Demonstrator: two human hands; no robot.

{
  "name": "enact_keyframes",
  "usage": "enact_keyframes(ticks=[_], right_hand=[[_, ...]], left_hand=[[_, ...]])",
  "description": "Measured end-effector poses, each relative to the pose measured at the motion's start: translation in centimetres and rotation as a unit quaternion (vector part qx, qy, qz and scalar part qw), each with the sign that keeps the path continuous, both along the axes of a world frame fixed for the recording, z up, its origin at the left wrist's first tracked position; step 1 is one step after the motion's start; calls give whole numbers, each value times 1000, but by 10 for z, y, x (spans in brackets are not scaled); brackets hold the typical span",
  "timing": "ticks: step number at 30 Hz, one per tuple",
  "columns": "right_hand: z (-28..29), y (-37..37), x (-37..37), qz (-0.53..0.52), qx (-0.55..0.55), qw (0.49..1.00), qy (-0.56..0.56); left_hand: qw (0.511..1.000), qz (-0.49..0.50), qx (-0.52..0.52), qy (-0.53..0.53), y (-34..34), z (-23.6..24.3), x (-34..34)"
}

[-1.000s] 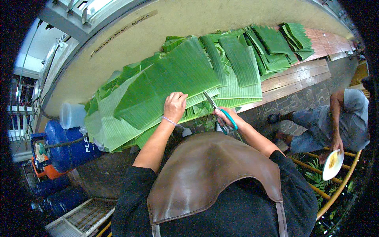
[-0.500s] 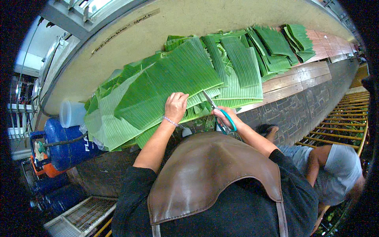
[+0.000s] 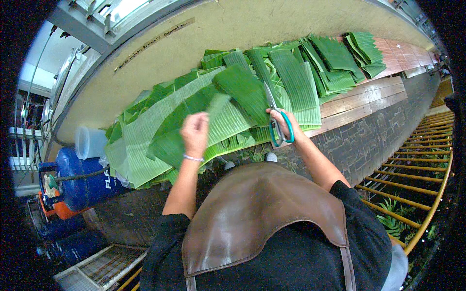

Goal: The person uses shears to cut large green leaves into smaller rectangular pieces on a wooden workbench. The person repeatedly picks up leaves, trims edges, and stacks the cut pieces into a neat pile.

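Note:
My left hand (image 3: 195, 132), a beaded bracelet at its wrist, is closed in a pinch over the near part of a banana leaf pile (image 3: 141, 138). A blurred strip of leaf (image 3: 217, 105) rises from its fingertips. My right hand (image 3: 297, 136) holds scissors (image 3: 271, 99) with teal handles, the blades pointing away from me over the leaves. Between my hands, a broad dark-green banana leaf piece (image 3: 241, 89) lies folded or curled on the paler leaves. Part of the right hand is hidden by the scissor handles.
Stacked cut leaves (image 3: 335, 60) lie farther right on a wooden board (image 3: 369, 96) along the wall (image 3: 272, 22). At left stand a blue container (image 3: 80, 177) and a clear plastic tub (image 3: 91, 142). A yellow railing (image 3: 412, 186) runs along the right; part of a person shows at the lower right.
My left hand has moved left with a leaf strip, and the large leaf now lies folded over. The scissors have turned more upright. The person at right has mostly gone out of view.

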State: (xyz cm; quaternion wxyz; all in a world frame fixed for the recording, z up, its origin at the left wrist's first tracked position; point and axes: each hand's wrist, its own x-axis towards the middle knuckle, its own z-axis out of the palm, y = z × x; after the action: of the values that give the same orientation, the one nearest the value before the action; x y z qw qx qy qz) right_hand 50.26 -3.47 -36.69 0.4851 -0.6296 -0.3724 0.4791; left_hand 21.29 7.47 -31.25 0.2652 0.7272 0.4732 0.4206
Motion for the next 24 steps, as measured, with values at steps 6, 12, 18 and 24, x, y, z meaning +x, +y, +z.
enact_keyframes(ticks=[6, 12, 18, 24], right_hand=[[-19, -8, 54, -106, 43, 977, -177], [-28, -13, 108, -182, -20, 981, -70], [-25, -13, 126, -172, -48, 973, -144], [2, -38, 123, -155, -107, 894, -406]], left_hand=[[953, 265, 119, -83, 71, 105, -105], [947, 193, 256, -26, 41, 128, -73], [956, -74, 235, 158, 13, 33, 35], [920, -110, 115, 357, -23, -35, 33]])
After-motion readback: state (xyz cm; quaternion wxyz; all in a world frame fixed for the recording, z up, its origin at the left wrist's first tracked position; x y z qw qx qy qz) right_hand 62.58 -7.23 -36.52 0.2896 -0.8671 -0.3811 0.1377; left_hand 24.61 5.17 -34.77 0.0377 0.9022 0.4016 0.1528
